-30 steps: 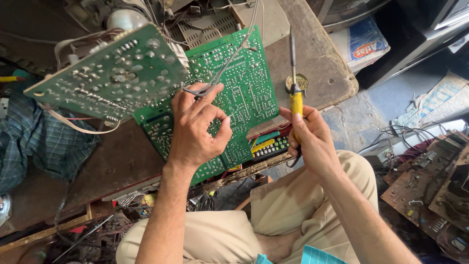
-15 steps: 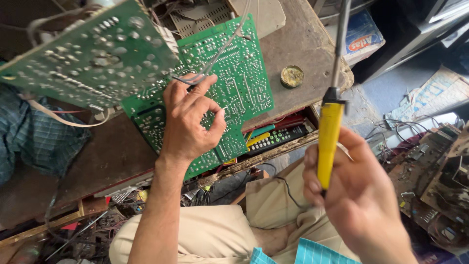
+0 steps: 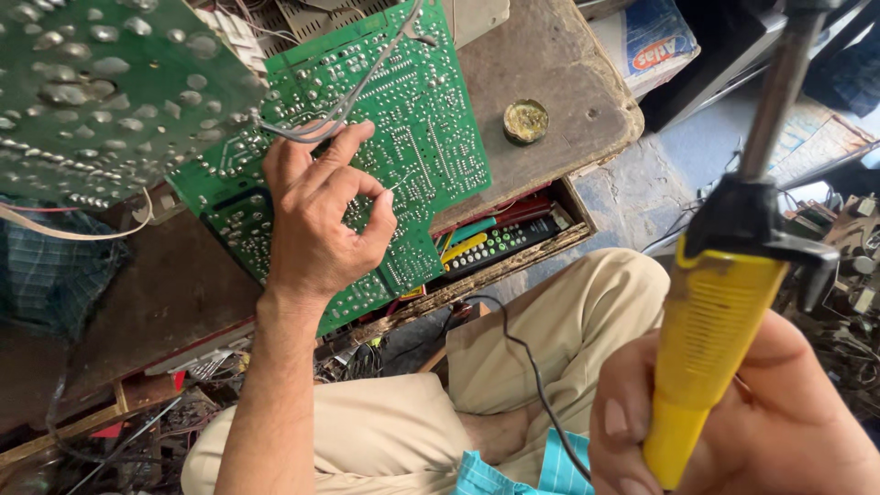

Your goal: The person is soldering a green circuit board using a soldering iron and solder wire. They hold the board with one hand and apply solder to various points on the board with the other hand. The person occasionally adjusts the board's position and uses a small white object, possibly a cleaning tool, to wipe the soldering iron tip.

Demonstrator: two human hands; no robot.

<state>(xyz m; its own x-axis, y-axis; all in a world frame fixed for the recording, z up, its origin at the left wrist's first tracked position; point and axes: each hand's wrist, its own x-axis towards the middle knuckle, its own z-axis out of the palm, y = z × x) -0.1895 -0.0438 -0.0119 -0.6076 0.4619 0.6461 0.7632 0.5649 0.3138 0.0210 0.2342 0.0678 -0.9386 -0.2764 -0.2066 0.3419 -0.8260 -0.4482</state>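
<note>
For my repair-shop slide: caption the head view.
Left hand pinches solder wire over a green circuit board; right hand lifts a yellow-handled soldering iron.

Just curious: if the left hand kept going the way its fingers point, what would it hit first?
Most likely the green circuit board: the left hand lies over it, fingers aimed up along its surface beside a grey wire. Depth is unclear.

A small round tin (image 3: 525, 120) sits on my worn wooden bench (image 3: 559, 73), well apart from everything else. A black remote control (image 3: 500, 246) lies in the open drawer beneath. Beyond the bench edge rests a blue-and-white box (image 3: 646, 41). Loose circuit scraps (image 3: 843, 266) clutter the floor.
</note>
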